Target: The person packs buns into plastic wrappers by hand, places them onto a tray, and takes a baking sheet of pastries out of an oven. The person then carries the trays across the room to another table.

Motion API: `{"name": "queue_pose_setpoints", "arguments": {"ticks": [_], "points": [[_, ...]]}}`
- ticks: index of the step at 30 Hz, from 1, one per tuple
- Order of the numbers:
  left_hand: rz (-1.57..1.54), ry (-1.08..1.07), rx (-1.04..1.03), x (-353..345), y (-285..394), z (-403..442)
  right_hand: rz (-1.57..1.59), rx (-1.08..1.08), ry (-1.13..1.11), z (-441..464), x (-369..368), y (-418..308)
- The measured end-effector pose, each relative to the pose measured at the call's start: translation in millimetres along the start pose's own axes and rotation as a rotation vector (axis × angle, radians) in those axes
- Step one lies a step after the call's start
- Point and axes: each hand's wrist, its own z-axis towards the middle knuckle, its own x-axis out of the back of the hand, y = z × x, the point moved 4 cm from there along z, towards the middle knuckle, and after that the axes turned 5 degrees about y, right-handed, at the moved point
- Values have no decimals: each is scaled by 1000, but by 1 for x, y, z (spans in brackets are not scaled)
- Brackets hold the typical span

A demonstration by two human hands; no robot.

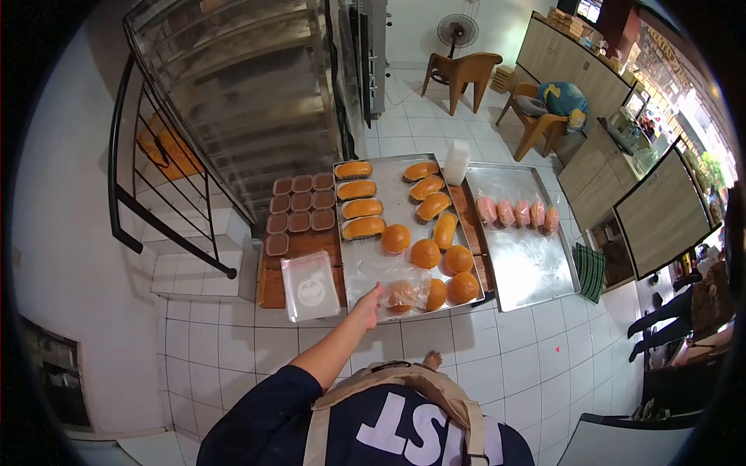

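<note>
"Where was the bagged bun (401, 298)?"

"Near the close edge of the bun tray (391, 194), in crinkled clear plastic. The left hand (368, 306) met the plastic's left end, but I couldn't tell whether its fingers had closed. The right hand was out of sight."

"Anything crowding it?"

"Smooth round buns (464, 287) just rightward, oval loaves (363, 208) toward the far corners, slick flat bags (311, 287) outside the near-left corner."

Rolls (425, 254) orange-brown (glossy), tiles (396, 342) white.
</note>
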Motion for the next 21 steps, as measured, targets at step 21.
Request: {"name": "queue_pose_setpoints", "arguments": {"ticks": [21], "points": [[1578,781,-853,159,122,-7,403,63,490,-25,87,-19]]}}
